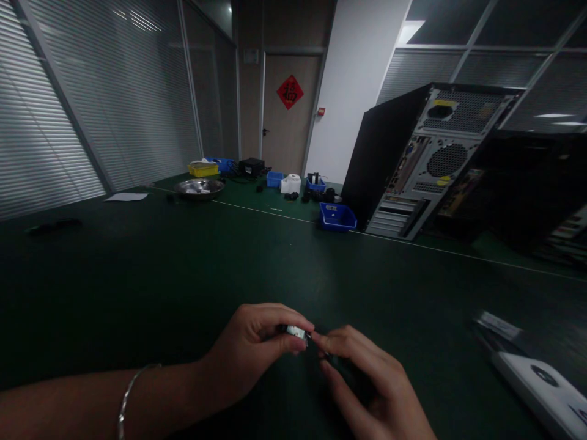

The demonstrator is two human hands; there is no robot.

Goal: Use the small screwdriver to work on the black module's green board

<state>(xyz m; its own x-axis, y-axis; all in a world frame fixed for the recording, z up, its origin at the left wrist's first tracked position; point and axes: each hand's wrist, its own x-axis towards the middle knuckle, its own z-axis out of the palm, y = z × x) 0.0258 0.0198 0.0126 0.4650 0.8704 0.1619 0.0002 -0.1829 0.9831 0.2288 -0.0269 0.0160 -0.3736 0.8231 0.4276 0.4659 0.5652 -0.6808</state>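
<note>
Head camera shows a dark green table (137, 275) that fills most of the frame. At the far left edge lies a sheet of white paper (126, 197), and to the right of it stands a round metal bowl (199, 189) with a yellow bin (202, 169) behind it.

At the bottom left, a forearm with a thin silver bracelet (128, 391) comes in from the edge. The left hand (250, 351) is curled, with thumb and forefinger pinched on a small white and black part (296, 332) near the bottom centre of the frame. The right hand (367, 382) meets it from the lower right; its fingertips (321, 340) are pressed together at the dark right end of the same part. What kind of part it is, I cannot tell, because it is small and mostly covered.

Above the hands, in the middle distance, stands a blue plastic bin (337, 217). Just to the right of it lies an open black computer case (413, 159), its rear panel turned to the camera. At the lower right corner lies a white flat device (541, 385), blurred.
</note>
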